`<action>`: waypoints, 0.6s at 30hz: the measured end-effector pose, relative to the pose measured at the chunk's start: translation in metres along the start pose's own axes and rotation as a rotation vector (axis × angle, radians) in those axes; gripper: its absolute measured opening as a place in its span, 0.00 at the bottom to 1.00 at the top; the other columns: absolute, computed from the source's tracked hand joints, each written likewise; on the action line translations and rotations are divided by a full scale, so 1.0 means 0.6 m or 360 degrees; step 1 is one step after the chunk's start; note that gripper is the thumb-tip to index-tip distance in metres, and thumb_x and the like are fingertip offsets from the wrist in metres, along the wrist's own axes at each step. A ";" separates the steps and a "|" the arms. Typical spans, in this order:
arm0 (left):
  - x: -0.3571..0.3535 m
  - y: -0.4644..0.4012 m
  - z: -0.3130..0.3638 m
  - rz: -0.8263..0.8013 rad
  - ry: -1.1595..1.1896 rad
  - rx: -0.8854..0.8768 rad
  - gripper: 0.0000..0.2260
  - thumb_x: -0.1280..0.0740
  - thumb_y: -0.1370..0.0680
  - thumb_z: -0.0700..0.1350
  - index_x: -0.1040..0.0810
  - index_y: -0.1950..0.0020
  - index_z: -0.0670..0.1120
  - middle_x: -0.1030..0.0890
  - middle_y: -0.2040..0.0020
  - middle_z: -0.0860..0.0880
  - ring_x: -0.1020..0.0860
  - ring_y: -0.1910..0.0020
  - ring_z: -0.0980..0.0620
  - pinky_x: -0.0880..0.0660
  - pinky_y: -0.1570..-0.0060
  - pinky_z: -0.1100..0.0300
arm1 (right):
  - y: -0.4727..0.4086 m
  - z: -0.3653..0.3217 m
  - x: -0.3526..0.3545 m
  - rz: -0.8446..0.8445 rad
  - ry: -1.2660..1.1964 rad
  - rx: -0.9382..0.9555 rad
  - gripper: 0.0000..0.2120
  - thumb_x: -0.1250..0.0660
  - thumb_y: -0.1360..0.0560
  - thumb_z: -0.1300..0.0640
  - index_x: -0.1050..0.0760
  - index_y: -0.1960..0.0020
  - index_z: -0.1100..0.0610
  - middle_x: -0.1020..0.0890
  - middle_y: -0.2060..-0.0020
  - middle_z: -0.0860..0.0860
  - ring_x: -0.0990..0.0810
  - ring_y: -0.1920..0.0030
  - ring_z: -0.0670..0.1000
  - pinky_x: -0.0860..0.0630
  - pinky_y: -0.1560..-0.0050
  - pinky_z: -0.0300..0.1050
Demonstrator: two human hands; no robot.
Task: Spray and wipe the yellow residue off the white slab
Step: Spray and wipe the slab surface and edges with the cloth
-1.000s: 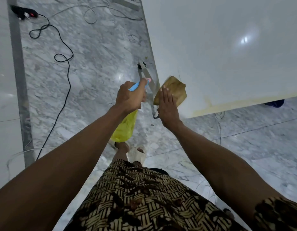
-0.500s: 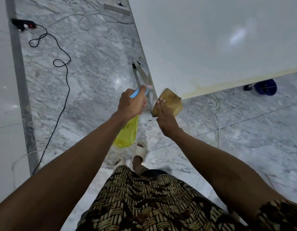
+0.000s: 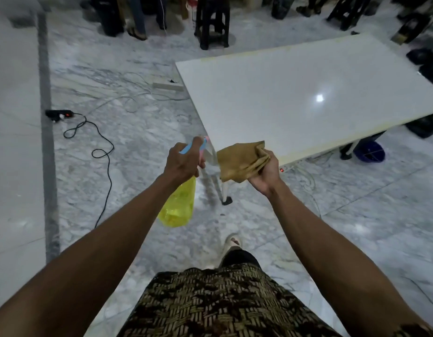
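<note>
Slab and its yellow residue are what our next move turns on: the white slab lies ahead of us and to the right, raised off the marble floor on thin legs, its near corner just beyond our two hands. We see the residue as a pale yellow band running along the near long edge, from that corner away to the right; a fainter band seems to trace the far edge too. Our right hand sits closer to that near edge, its fingers closed on a bunched brown cloth, held in the air and not touching the slab. Our left hand has its fingers wrapped around the neck of the yellow spray bottle, the blue and pink head pointing forward toward the corner; whether the trigger is pressed we cannot tell. We judge that the spray must be aimed rightward along the edge, and the cloth then drawn along the band's length, so the right hand leads the wipe while the left only needs to turn its nozzle slightly right
</note>
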State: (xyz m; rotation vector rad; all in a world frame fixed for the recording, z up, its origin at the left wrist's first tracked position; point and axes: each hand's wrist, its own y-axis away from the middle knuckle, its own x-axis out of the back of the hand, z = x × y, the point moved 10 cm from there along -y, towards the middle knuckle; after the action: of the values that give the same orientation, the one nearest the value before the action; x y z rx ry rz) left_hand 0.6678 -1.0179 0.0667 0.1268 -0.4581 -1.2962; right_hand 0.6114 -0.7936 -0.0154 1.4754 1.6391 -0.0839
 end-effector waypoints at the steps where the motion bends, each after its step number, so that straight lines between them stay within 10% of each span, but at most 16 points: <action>1: 0.004 -0.004 0.015 0.0019 0.0016 -0.0019 0.29 0.38 0.20 0.60 0.19 0.68 0.37 0.14 0.63 0.37 0.19 0.69 0.42 0.23 0.69 0.57 | -0.006 -0.007 -0.017 -0.0058 -0.0166 -0.0020 0.19 0.43 0.18 0.53 0.32 0.32 0.63 0.24 0.39 0.59 0.22 0.40 0.58 0.18 0.50 0.50; 3: 0.009 -0.009 0.048 0.0053 0.0041 -0.0049 0.31 0.37 0.26 0.65 0.17 0.65 0.37 0.14 0.63 0.36 0.20 0.70 0.43 0.24 0.71 0.57 | -0.017 -0.023 -0.056 -0.0208 -0.0433 -0.0053 0.14 0.40 0.18 0.56 0.32 0.35 0.61 0.26 0.39 0.59 0.20 0.44 0.58 0.16 0.55 0.51; 7: 0.001 -0.044 0.087 0.0131 0.0052 -0.0076 0.32 0.38 0.29 0.65 0.12 0.50 0.37 0.14 0.60 0.36 0.20 0.69 0.45 0.24 0.74 0.58 | -0.077 -0.034 -0.068 -0.0249 -0.0440 -0.0061 0.23 0.27 0.25 0.59 0.29 0.33 0.58 0.27 0.35 0.56 0.27 0.32 0.57 0.38 0.24 0.54; 18: -0.072 -0.168 0.130 0.0508 0.0131 0.0123 0.18 0.39 0.17 0.56 0.12 0.58 0.56 0.14 0.58 0.35 0.17 0.63 0.36 0.24 0.71 0.57 | -0.276 -0.090 -0.096 -0.0454 -0.0259 -0.0731 0.29 0.47 0.17 0.50 0.46 0.20 0.60 0.42 0.21 0.63 0.44 0.22 0.64 0.50 0.23 0.67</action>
State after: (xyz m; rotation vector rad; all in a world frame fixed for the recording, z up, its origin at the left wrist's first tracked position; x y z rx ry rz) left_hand 0.5382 -0.9920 0.0919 0.1640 -0.4385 -0.9574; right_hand 0.4380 -0.8532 -0.0281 0.8637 1.5940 0.0147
